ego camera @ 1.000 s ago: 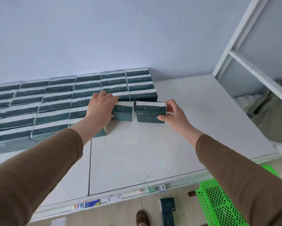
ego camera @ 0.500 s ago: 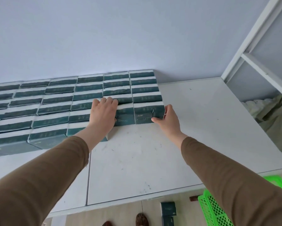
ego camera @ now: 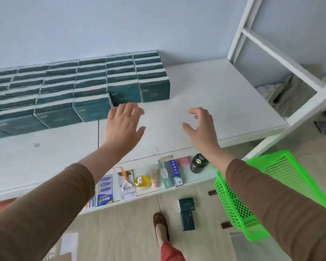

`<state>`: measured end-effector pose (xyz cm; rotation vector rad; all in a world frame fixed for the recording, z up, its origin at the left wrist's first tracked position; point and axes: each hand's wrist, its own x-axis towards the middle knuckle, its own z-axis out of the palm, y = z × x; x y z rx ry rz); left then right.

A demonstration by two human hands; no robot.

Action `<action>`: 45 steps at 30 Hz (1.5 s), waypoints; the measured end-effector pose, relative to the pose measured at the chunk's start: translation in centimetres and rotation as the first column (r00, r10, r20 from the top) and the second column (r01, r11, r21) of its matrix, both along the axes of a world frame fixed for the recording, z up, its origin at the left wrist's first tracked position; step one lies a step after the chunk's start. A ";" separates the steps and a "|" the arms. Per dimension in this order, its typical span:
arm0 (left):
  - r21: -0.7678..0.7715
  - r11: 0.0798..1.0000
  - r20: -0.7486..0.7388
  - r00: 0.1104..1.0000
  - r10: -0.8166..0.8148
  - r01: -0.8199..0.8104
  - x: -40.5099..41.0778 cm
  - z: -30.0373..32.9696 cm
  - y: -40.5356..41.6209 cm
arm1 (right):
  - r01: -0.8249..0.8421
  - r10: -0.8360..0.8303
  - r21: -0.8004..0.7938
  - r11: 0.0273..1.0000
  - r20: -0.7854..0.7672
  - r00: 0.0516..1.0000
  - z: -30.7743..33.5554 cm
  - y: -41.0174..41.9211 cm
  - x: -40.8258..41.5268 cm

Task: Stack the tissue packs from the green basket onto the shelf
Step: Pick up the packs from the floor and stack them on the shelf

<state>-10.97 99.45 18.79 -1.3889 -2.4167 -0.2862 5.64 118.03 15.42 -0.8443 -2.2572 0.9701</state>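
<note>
1. The shelf [ego camera: 205,95] already carries most of your work: tissue packs [ego camera: 83,87] stand in tight rows against the wall, its right part bare.
2. The green basket [ego camera: 267,189] sits tipped at your right; it looks empty, though your sleeve hides part.
3. Two packs on the floor [ego camera: 186,213] remain.
4. Your left hand [ego camera: 123,127] and right hand [ego camera: 201,125] hover spread, holding nothing.

Bare shelf [ego camera: 215,102] — right of packs [ego camera: 154,89]

Dark teal tissue packs [ego camera: 154,91], white shelf [ego camera: 215,102], bright green basket [ego camera: 279,178].
</note>
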 end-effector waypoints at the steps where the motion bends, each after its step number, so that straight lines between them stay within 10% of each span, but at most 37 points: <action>1: 0.018 1.000 -0.003 1.000 -0.023 0.023 2.2 -0.5 -1.0 | 0.011 -0.010 0.029 1.000 -0.025 1.000 -0.4 -1.2 2.3; 7: 0.052 0.988 0.108 0.983 -0.150 0.145 13.7 -8.8 -6.3 | 0.084 -0.082 -0.055 0.995 0.028 0.996 -8.6 -6.1 14.3; 20: -0.459 0.861 0.571 0.815 0.096 0.220 26.7 -46.6 -8.5 | 0.476 -0.040 -0.539 0.695 0.632 0.774 -44.3 -10.8 29.1; 29: -0.469 0.880 0.628 0.727 0.276 0.071 24.3 -69.9 -0.8 | 0.623 0.051 -0.633 0.460 0.719 0.693 -67.5 -8.9 28.0; 36: -0.446 0.881 0.576 0.805 0.145 0.160 21.6 -78.5 7.4 | 0.602 0.011 -0.606 0.520 0.710 0.704 -77.9 -8.0 23.7; 45: -0.729 0.424 0.363 0.828 -0.427 0.538 19.9 -82.6 14.4 | 0.559 -0.022 -0.659 0.503 0.637 0.771 -83.4 -7.9 22.1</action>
